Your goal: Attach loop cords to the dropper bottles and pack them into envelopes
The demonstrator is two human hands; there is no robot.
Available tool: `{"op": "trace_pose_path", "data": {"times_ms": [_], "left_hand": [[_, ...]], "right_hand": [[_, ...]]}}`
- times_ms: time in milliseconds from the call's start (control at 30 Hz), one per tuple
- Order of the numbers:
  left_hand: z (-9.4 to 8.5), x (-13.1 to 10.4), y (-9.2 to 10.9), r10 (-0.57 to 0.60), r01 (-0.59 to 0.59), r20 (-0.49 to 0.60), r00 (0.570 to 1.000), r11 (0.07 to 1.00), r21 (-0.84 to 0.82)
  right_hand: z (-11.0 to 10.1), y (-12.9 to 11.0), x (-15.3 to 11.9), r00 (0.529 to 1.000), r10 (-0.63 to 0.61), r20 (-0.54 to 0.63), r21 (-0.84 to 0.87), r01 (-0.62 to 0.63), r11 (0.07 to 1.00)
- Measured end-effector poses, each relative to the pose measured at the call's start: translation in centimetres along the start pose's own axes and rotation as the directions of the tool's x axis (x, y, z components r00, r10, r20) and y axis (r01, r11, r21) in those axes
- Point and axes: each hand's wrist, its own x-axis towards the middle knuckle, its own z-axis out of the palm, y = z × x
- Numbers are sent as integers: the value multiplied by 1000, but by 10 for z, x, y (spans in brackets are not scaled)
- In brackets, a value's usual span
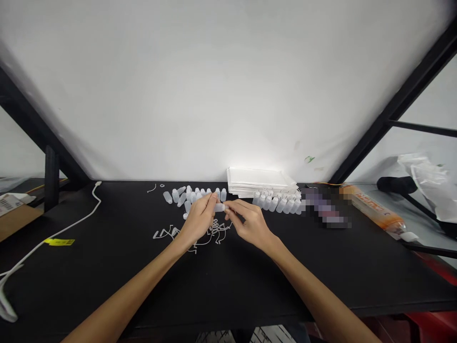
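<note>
Between my hands lies a small translucent white squeeze bottle (219, 207), held on its side with its neck toward the right. My left hand (200, 216) is closed around the body of this bottle. The fingertips of my right hand (252, 221) are pinched at the neck end; they hide whatever small part is between them. Thin white strips with bent ends (214, 228) lie in a loose tangle on the table just below my hands. Behind my left hand is a group of similar bottles (175, 195), some upright and some lying down.
At the right, several bottles (273, 204) stand in rows, with thin white pieces at their tops. A stack of white flat packs (262, 180) lies behind them. An orange-labelled bottle (374, 207) lies far right. A white cable (76, 221) and cardboard box (19, 216) are left.
</note>
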Motion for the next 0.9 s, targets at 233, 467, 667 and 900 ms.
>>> {"op": "trace_pose_path", "data": {"times_ms": [233, 467, 667, 900], "left_hand": [[-9, -1, -2, 583, -545, 127, 802, 628, 556], [-3, -4, -2, 583, -572, 96, 807, 729, 377], [-1, -4, 0, 438, -440, 76, 896, 851, 287], [2, -4, -4, 310, -311, 39, 950, 931, 189]], "right_hand": [[-16, -8, 9, 915, 378, 141, 470, -398, 788], [-19, -8, 9, 888, 409, 211, 607, -447, 656], [-18, -7, 7, 880, 418, 226, 543, -470, 696], [-19, -5, 5, 918, 347, 192, 395, -396, 829]]}}
